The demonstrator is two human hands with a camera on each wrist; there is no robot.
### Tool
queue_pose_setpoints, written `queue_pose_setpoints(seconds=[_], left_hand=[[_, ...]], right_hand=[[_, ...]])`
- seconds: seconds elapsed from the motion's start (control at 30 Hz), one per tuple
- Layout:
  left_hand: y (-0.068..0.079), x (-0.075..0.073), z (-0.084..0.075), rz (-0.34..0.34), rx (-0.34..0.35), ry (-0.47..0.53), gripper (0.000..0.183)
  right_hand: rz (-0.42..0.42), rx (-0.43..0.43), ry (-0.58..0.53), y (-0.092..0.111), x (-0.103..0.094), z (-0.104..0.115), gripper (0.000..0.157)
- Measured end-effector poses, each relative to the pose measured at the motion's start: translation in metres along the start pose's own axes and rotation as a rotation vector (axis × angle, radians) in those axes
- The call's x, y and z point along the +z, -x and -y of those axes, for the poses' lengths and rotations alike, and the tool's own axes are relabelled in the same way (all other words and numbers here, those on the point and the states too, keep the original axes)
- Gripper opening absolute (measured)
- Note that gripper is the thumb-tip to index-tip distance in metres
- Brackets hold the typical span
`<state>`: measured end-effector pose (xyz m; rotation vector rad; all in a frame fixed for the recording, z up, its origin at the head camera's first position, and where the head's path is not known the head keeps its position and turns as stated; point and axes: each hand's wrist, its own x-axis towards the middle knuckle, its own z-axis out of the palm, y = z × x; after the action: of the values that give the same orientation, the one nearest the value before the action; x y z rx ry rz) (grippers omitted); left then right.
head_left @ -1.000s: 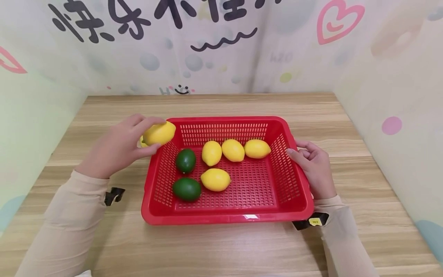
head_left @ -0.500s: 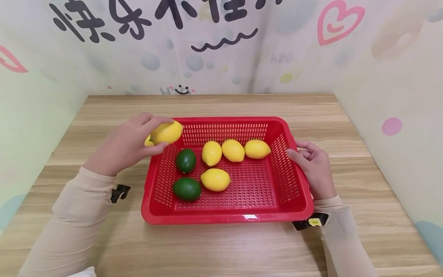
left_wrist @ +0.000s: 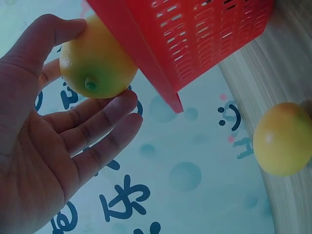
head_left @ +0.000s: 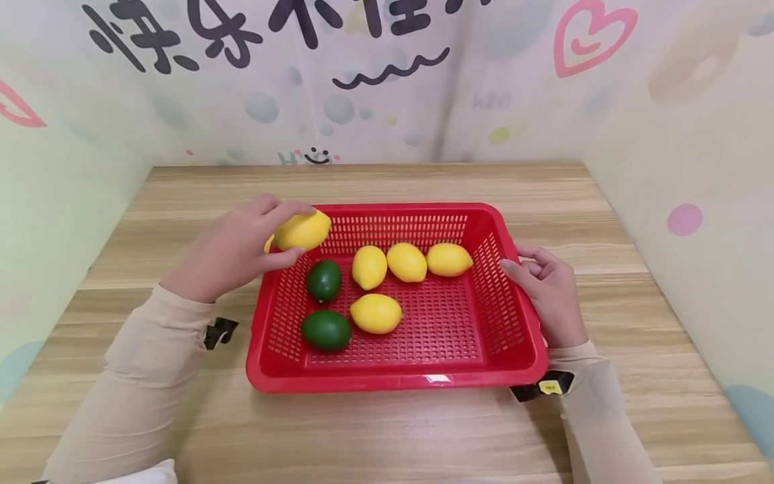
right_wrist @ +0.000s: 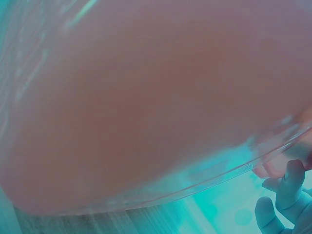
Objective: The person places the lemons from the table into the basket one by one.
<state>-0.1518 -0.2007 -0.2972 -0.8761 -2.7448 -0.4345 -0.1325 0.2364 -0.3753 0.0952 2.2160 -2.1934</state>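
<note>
My left hand (head_left: pixel 232 245) pinches a yellow lemon (head_left: pixel 306 230) between thumb and fingers, above the left back corner of a red plastic basket (head_left: pixel 393 383). In the left wrist view the held lemon (left_wrist: pixel 97 66) shows its greenish stem end, close beside the basket's rim. On the right, my right hand (head_left: pixel 553 296) grips the basket's rim, thumb on top and fingers curled at the outer side. Inside the basket lie several lemons (head_left: pixel 376 314) and two dark green fruits, one (head_left: pixel 324 280) behind the other (head_left: pixel 326 330). Blurred basket wall fills most of the right wrist view.
Another lemon (left_wrist: pixel 282 139) lies on the wooden table outside the basket, mostly hidden behind the left hand in the head view. The basket stands mid-table (head_left: pixel 387 437). A printed wall (head_left: pixel 387 134) closes off the back, with walls at both sides.
My left hand has moved rightward with the lemon, from outside the basket's left rim to over its back left corner. The right hand and the basket stay put.
</note>
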Motion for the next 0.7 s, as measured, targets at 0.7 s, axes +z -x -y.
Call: queue_pose_setpoints(seconds=[0.7], left_hand=[[-0.014, 0.003, -0.007, 0.044, 0.011, 0.024, 0.059]], right_hand=[[-0.003, -0.012, 0.003, 0.0, 0.0, -0.001, 0.055]])
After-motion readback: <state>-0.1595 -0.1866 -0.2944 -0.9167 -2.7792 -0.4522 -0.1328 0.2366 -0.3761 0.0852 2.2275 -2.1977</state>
